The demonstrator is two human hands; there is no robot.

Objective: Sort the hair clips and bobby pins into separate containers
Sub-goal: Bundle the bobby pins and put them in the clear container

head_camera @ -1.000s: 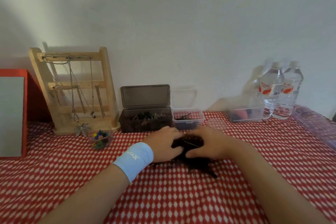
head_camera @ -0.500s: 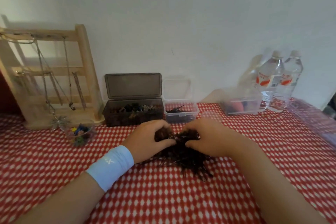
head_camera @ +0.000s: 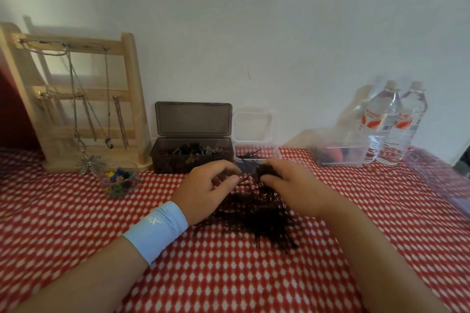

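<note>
Head view: the counter [head_camera: 229,277] is covered in a red cloth with a white diamond pattern and runs back to a plain pale wall. A loose dark heap of bobby pins [head_camera: 262,221] lies about midway across the counter, nearer its far edge than the near one.

Both hands are over the far side of the heap. The left hand [head_camera: 207,192], with a light blue wristband [head_camera: 157,230] on the wrist, has its fingers curled, and the thumb and forefinger pinch a few thin pins. The right hand [head_camera: 292,185] is curled round a dark tuft of pins lifted from the heap. The two hands are close together but apart.

Just behind the hands, at the far edge, a dark box [head_camera: 165,160] stands with its lid raised against the wall and hair clips [head_camera: 195,150] inside. A small clear tub [head_camera: 274,154] touches the box's right side, lid also up, with a few bobby pins in it.

Toward the far left corner stands a wooden jewellery stand [head_camera: 132,99] hung with necklaces [head_camera: 108,109], and a small bowl [head_camera: 118,180] of coloured bits sits in front of it. Toward the far right corner are a clear container [head_camera: 340,152] and two water bottles [head_camera: 396,124] side by side.
</note>
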